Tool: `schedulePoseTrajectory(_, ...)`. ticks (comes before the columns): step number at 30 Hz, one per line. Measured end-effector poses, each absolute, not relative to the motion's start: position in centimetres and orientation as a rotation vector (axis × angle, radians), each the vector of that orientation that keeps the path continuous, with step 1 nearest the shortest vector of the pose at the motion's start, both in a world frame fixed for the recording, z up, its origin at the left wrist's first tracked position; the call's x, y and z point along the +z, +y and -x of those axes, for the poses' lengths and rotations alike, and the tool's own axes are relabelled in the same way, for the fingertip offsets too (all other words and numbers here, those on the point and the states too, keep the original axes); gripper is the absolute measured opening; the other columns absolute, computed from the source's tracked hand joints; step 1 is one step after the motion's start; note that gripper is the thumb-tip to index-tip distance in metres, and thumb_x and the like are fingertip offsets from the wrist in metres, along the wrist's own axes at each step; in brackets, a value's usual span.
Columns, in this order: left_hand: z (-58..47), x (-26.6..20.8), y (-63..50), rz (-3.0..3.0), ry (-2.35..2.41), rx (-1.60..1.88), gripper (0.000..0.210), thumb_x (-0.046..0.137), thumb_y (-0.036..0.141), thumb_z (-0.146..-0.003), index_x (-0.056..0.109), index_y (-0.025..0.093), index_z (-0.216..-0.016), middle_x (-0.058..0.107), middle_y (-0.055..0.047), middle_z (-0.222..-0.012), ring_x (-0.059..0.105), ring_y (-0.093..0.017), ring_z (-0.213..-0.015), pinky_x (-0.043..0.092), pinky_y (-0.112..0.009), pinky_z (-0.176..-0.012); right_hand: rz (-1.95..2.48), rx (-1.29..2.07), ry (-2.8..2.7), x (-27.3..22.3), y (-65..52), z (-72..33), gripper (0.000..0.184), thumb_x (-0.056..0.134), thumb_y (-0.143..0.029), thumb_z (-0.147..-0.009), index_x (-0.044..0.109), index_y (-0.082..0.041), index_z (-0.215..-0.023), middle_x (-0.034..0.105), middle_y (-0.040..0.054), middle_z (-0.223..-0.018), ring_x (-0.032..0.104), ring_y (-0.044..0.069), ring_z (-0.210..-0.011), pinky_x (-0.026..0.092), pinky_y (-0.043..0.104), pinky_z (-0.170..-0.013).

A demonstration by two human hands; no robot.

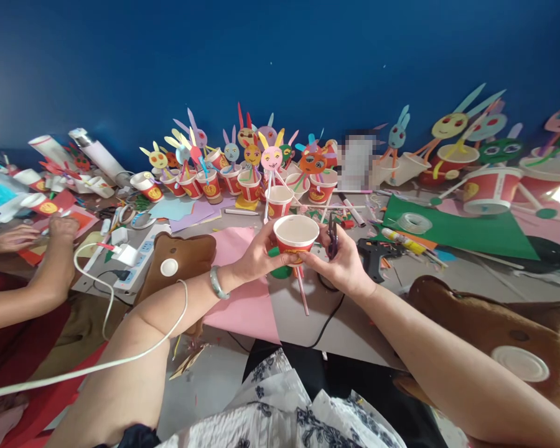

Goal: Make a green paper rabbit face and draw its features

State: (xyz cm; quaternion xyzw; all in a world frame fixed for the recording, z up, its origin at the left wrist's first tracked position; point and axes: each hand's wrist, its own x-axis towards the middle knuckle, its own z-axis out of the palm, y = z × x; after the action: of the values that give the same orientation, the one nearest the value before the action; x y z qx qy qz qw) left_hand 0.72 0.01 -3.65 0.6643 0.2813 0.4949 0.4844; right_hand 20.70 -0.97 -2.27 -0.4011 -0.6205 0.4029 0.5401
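A red and white paper cup (296,231) is held upright over the table, its white mouth facing up toward me. My left hand (261,252) is closed around the cup's left side, with the thumb on its front. From the right, my right hand (348,264) steadies the cup with its thumb, and dark scissors (332,236) are tucked in its fingers. A pink paper strip (302,292) hangs below the cup. Partly hidden behind my left fingers is a round green piece (280,264).
Several finished cup figures with paper rabbit faces (271,158) line the blue wall. Pink paper (236,286), a power strip (142,258), a black glue gun (378,255) and clear tape (414,223) lie around. A white cable (121,367) crosses my left arm. At left, another person's hands (58,233) handle paper.
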Motion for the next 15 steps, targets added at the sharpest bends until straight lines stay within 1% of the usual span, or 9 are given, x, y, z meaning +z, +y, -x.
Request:
schedulePoseTrajectory(2, -0.8, -3.8, 0.0, -1.611, 0.671, 1.222, 0.073, 0.084, 0.052, -0.082, 0.051, 0.026, -0.141, 0.065, -0.012, -0.136, 0.064, -0.027, -0.126, 0.055, -0.041, -0.107, 0.946, 0.993, -1.441, -2.5, -0.8, -20.7, 0.052, 0.098, -0.043, -0.057, 0.060, -0.026, -0.090, 0.054, -0.0019, -0.080, 0.057, 0.022, -0.082, 0.055, 0.043, -0.090)
schedulePoseTrajectory(3, -0.8, -3.8, 0.0, -1.616, 0.678, 1.241, 0.075, 0.084, 0.051, -0.083, 0.048, 0.026, -0.144, 0.062, -0.013, -0.141, 0.063, -0.027, -0.129, 0.054, -0.041, -0.108, 0.944, 1.001, -1.424, -2.5, -0.7, -20.7, 0.053, 0.098, -0.043, -0.057, 0.062, -0.026, -0.092, 0.052, -0.0026, -0.078, 0.057, 0.022, -0.081, 0.055, 0.043, -0.089)
schedulePoseTrajectory(5, -0.7, -3.6, -0.1, -1.644, 0.713, 1.284, 0.078, 0.082, 0.050, -0.085, 0.043, 0.028, -0.150, 0.055, -0.014, -0.151, 0.059, -0.028, -0.136, 0.052, -0.042, -0.112, 0.945, 1.002, -1.395, -2.6, -0.6, -20.6, 0.052, 0.099, -0.044, -0.056, 0.060, -0.026, -0.086, 0.047, -0.0040, -0.075, 0.054, 0.020, -0.076, 0.056, 0.041, -0.085)
schedulePoseTrajectory(7, -0.4, -3.3, -0.3, -1.717, 0.760, 1.306, 0.069, 0.076, 0.049, -0.090, 0.046, 0.029, -0.149, 0.051, -0.014, -0.155, 0.055, -0.028, -0.141, 0.051, -0.043, -0.114, 0.967, 0.993, -1.393, -2.6, -0.5, -20.7, 0.054, 0.099, -0.044, -0.055, 0.053, -0.026, -0.077, 0.047, -0.0040, -0.074, 0.051, 0.018, -0.074, 0.055, 0.039, -0.081)
schedulePoseTrajectory(8, -0.3, -3.1, -0.3, -1.773, 0.786, 1.301, 0.057, 0.073, 0.048, -0.093, 0.054, 0.028, -0.143, 0.052, -0.013, -0.154, 0.054, -0.028, -0.143, 0.050, -0.044, -0.115, 0.983, 0.984, -1.403, -2.6, -0.4, -20.7, 0.056, 0.099, -0.045, -0.055, 0.051, -0.026, -0.075, 0.048, -0.0037, -0.074, 0.051, 0.018, -0.075, 0.055, 0.038, -0.080)
schedulePoseTrajectory(9, -0.1, -2.9, -0.4, -1.833, 0.811, 1.290, 0.045, 0.072, 0.047, -0.094, 0.062, 0.026, -0.132, 0.054, -0.013, -0.152, 0.052, -0.029, -0.144, 0.048, -0.045, -0.116, 0.999, 0.974, -1.422, -2.6, -0.4, -20.7, 0.057, 0.099, -0.046, -0.055, 0.050, -0.026, -0.075, 0.049, -0.0035, -0.074, 0.051, 0.018, -0.075, 0.054, 0.038, -0.079)
schedulePoseTrajectory(11, 0.2, -2.5, -0.4, -1.872, 0.832, 1.265, 0.028, 0.071, 0.046, -0.094, 0.069, 0.023, -0.112, 0.056, -0.013, -0.150, 0.052, -0.029, -0.144, 0.046, -0.047, -0.118, 1.015, 0.963, -1.454, -2.6, -0.4, -20.7, 0.057, 0.099, -0.047, -0.055, 0.050, -0.026, -0.076, 0.050, -0.0037, -0.074, 0.050, 0.018, -0.075, 0.054, 0.037, -0.078)
schedulePoseTrajectory(13, 0.3, -2.2, -0.4, -1.845, 0.818, 1.228, 0.024, 0.071, 0.044, -0.095, 0.069, 0.022, -0.102, 0.057, -0.013, -0.149, 0.054, -0.029, -0.142, 0.047, -0.048, -0.117, 1.004, 0.976, -1.456, -2.6, -0.4, -20.7, 0.058, 0.098, -0.048, -0.057, 0.048, -0.026, -0.075, 0.047, -0.0043, -0.073, 0.048, 0.017, -0.073, 0.053, 0.035, -0.075)
schedulePoseTrajectory(15, 0.3, -1.8, -0.5, -1.803, 0.801, 1.183, 0.022, 0.070, 0.043, -0.096, 0.069, 0.021, -0.098, 0.059, -0.013, -0.147, 0.055, -0.028, -0.140, 0.049, -0.045, -0.114, 0.979, 1.028, -1.426, -2.3, -0.6, -20.5, 0.061, 0.098, -0.050, -0.058, 0.044, -0.026, -0.074, 0.046, -0.0046, -0.073, 0.047, 0.016, -0.071, 0.051, 0.034, -0.071)
